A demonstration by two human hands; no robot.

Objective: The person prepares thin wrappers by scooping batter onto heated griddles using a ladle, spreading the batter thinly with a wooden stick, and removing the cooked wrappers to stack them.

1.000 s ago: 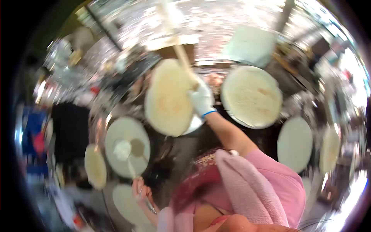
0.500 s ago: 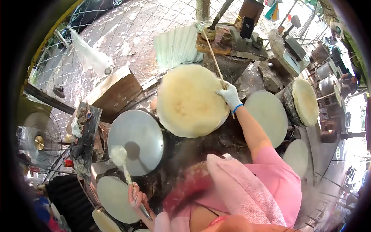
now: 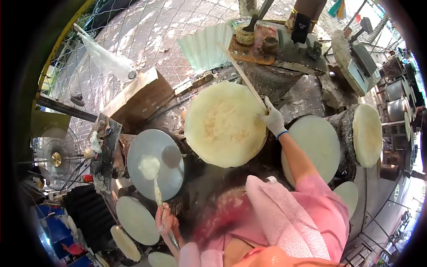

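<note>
Your ladle has moved inward over the grey pan since the earlier frame; its bowl lies beyond your left hand, fingers curled around the handle. Your gloved right hand grips the stick, the round flatbread just left of those fingers.

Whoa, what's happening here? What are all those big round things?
A person is working among round, flat plates. Their bare left hand holds a ladle over a grey plate. Their gloved right hand grips a long stick beside a big pale round sheet with brownish patches. More pale rounds sit nearby.
</note>
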